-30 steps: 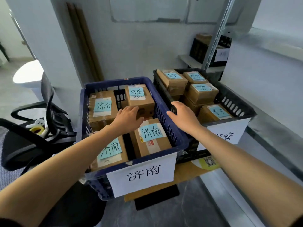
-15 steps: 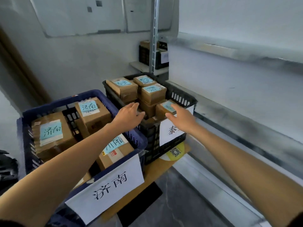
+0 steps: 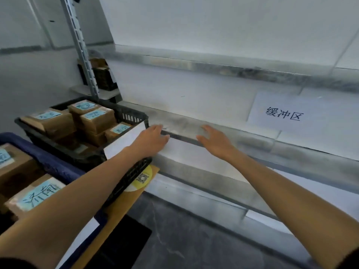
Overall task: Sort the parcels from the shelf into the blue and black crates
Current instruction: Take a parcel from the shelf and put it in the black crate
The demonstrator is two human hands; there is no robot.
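My left hand [image 3: 150, 139] and my right hand [image 3: 214, 141] reach forward side by side with relaxed fingers, holding nothing, just in front of the metal shelf's front edge [image 3: 252, 136]. No parcel shows on the shelf board in view. At the left, the black crate [image 3: 134, 115] holds several brown parcels [image 3: 95, 119] with blue notes. Nearer, at the far left, the blue crate [image 3: 48, 162] holds parcels too, one [image 3: 37, 195] lying under my left forearm.
A white paper sign [image 3: 283, 113] with black characters lies on the shelf at the right. A grey upright post [image 3: 81, 49] stands behind the black crate. The crates sit on a wooden board [image 3: 134, 195] with a yellow QR sticker. Dark floor lies below.
The view has swung right, from the crates to the shelf. Both hands have left the blue crate and now reach toward the shelf's front edge, still holding nothing.
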